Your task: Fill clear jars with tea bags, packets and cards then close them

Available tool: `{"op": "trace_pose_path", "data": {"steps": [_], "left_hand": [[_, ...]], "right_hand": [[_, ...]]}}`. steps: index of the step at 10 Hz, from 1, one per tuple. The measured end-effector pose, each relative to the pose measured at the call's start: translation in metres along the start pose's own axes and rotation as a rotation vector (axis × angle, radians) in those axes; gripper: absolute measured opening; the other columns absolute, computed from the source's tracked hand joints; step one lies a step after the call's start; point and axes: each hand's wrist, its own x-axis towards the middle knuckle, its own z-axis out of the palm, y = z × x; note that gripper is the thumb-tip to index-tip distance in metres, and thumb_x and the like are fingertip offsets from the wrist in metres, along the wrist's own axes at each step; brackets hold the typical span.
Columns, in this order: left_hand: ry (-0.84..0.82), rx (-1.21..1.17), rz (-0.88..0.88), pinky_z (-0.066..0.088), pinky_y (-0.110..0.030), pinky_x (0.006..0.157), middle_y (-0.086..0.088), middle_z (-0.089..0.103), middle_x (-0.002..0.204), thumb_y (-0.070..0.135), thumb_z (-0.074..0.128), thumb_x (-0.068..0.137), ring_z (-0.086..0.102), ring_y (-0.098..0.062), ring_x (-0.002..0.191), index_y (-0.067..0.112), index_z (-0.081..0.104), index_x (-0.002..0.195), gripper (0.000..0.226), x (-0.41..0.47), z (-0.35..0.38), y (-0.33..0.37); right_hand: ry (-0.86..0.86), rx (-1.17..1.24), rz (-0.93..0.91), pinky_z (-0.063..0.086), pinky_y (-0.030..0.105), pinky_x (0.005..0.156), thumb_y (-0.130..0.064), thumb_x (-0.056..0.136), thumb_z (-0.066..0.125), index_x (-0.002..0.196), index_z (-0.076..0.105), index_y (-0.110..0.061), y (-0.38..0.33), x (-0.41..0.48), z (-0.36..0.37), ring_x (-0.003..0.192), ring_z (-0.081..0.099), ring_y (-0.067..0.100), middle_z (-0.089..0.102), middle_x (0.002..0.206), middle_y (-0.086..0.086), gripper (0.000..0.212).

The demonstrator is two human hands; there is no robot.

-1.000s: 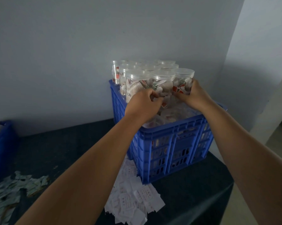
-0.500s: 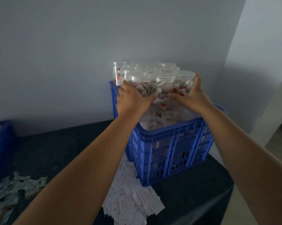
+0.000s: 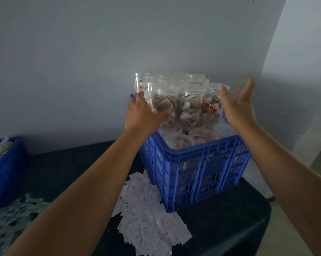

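Several clear lidded jars [image 3: 190,100] filled with tea bags and red-tagged packets stand stacked in a blue plastic crate [image 3: 202,169] against the wall. My left hand [image 3: 143,113] rests flat against the front-left jar [image 3: 163,102], fingers spread, not wrapped around it. My right hand [image 3: 237,106] hovers open at the right side of the stack, palm turned inward, just off the rightmost jar [image 3: 214,100]. White cards [image 3: 152,213] lie heaped on the dark table in front of the crate.
A second blue bin [image 3: 6,169] sits at the far left edge. Pale green packets [image 3: 13,218] are scattered at the lower left. The dark table [image 3: 230,215] ends just right of the crate, with floor beyond. A grey wall stands directly behind.
Both hands have let go of the front jars and spread apart: the right lifted off to the right and opened, the left slid to the stack's left side.
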Motion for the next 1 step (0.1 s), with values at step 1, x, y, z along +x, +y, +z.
{"op": "trace_pose_path", "data": {"steps": [1], "left_hand": [[0.060,0.052,0.120,0.052,-0.046,0.107,0.000,0.056,0.140,0.063,0.077,0.088,0.059,-0.022,0.125,0.025,0.044,0.154,0.083,-0.0111,-0.0368,-0.0115]], "right_hand": [[0.159,0.055,-0.207,0.043,0.042,0.113,-0.067,0.097,0.057,0.168,0.017,-0.024,-0.0219,-0.0287,-0.0033,0.145,0.048,0.018,0.046,0.158,0.009,0.092]]}}
